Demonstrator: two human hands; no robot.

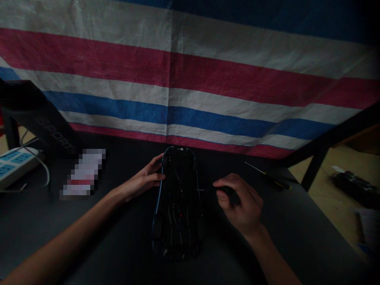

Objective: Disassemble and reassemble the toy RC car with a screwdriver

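A toy car (178,198) lies upside down on the black table, its dark underside and wheels facing up and a blue edge showing along its body. My left hand (145,180) grips its left side, thumb and fingers against the edge. Right of the car, my right hand (239,200) is closed with curled fingers around a dark handle that is hard to see. A short thin metal shaft (201,190), seemingly of a screwdriver, points from there to the car's right side. Dim light hides the details of the underside.
A screwdriver with a yellow and black handle (277,182) lies at the right. Left are a blurred-out phone-like object (84,172), a white power strip (18,160) with a cable, and a dark stand marked SPORT (55,128). A striped tarp (190,75) hangs behind the table.
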